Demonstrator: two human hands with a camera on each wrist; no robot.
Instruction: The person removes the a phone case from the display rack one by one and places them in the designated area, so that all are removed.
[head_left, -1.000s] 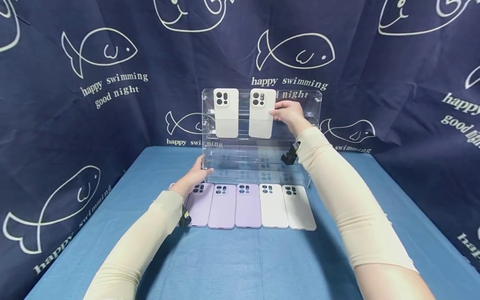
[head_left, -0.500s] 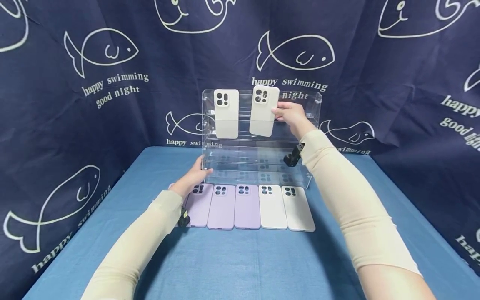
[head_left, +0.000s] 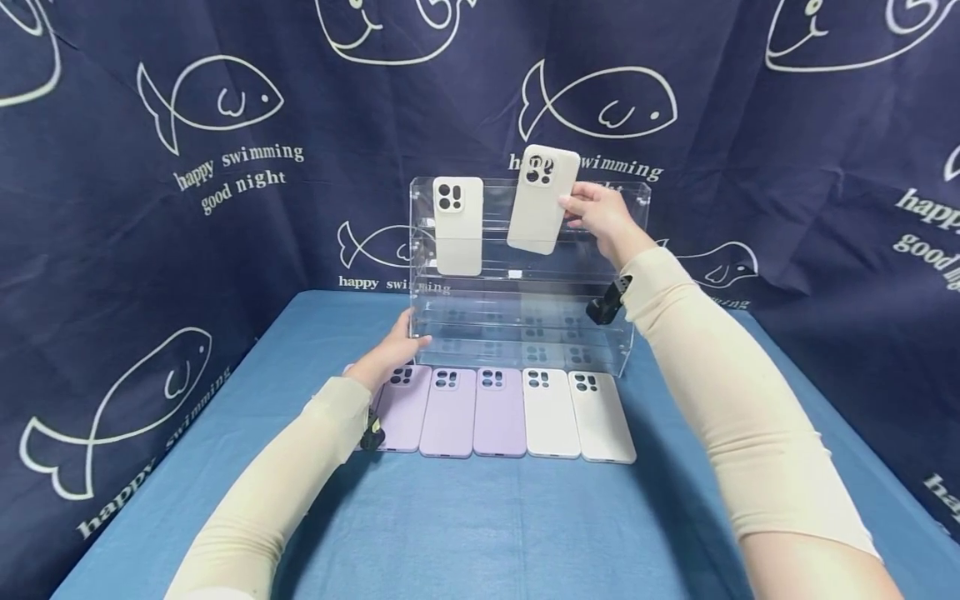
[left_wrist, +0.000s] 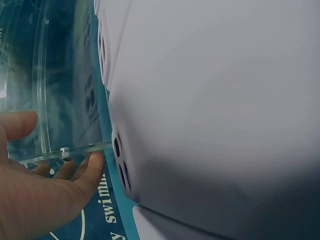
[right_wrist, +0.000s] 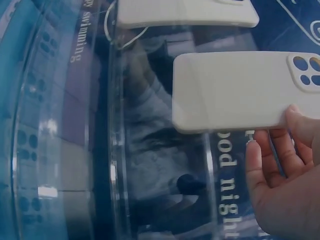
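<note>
My right hand [head_left: 602, 215] pinches a cream-white phone case [head_left: 542, 212] by its right edge, thumb on the back face and fingers behind. The case tilts to the right, raised in front of the top tier of a clear acrylic display stand [head_left: 495, 292]. A second white phone case [head_left: 459, 237] stands upright on that tier at the left. Low at the stand's left side, my left hand [head_left: 392, 343] grips the side panel; in the left wrist view the thumb [left_wrist: 20, 124] is on the inner side and the other fingers are outside.
A row of phone cases lies flat before the stand: several purple ones, such as a purple case [head_left: 498, 417] mid-row, and two white ones, including a white case [head_left: 602, 421] at the right end. Blue cloth [head_left: 480, 525] covers the table. A dark fish-print curtain [head_left: 375, 108] hangs behind.
My right hand has lifted the white phone case off the top tier, up and to the right, and it now tilts. The left hand keeps its grip on the stand.
</note>
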